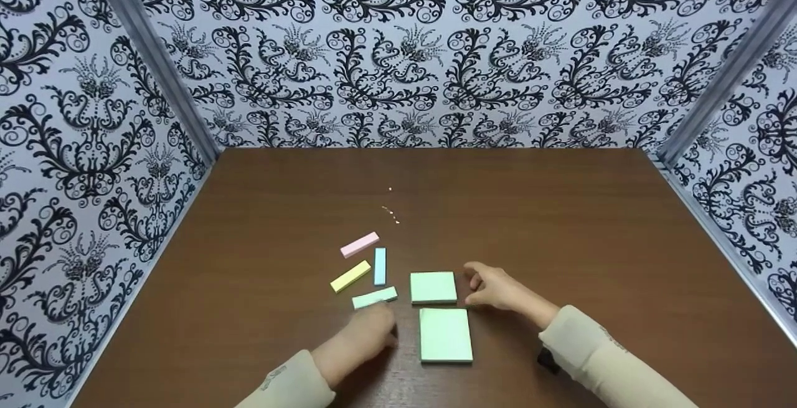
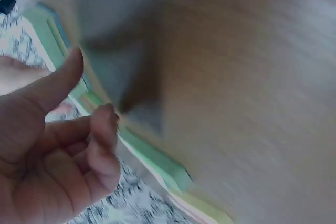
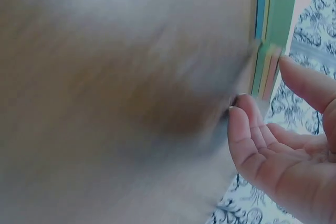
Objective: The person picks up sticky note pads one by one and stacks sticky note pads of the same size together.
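Two green sticky-note pads lie on the table, a squarish far pad [image 1: 433,288] and a larger near pad [image 1: 446,335] just in front of it. My right hand [image 1: 492,286] is beside the right edge of the far pad, thumb and fingers apart and bent. In the right wrist view, layered coloured edges [image 3: 266,72] show past its fingertips. My left hand [image 1: 368,330] is low over the table, left of the near pad and just in front of a narrow green strip pad [image 1: 375,297]. The left wrist view shows its thumb and fingers [image 2: 104,142] separated, with nothing between them.
Left of the pads lie narrow strips: a pink strip [image 1: 359,245], a blue strip [image 1: 380,266] and a yellow strip [image 1: 350,276]. Small white bits [image 1: 391,213] are scattered farther back on the brown table [image 1: 529,208]. Patterned walls [image 1: 411,53] enclose the back and sides.
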